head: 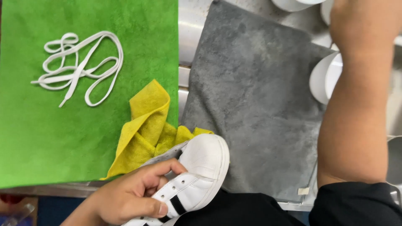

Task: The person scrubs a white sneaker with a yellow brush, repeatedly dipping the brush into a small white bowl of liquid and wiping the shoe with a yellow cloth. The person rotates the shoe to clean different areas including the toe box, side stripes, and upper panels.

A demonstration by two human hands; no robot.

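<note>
Left fingers (161,169) curled around white sneaker (197,175), right hand's fingers out of view

The sneaker (197,175) is white with black stripes on its side. The loose laces (79,67) are white and lie on a bright green cloth (33,138). A crumpled cloth (146,129) is yellow. The large towel (255,100) is plain grey. The sleeve (356,205) is black.

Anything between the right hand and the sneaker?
Nothing visible stands in the way. The left hand grips the white sneaker at the bottom edge. The right forearm reaches up past the top right, with the hand itself mostly out of frame; only the flat grey cloth lies between.
</note>
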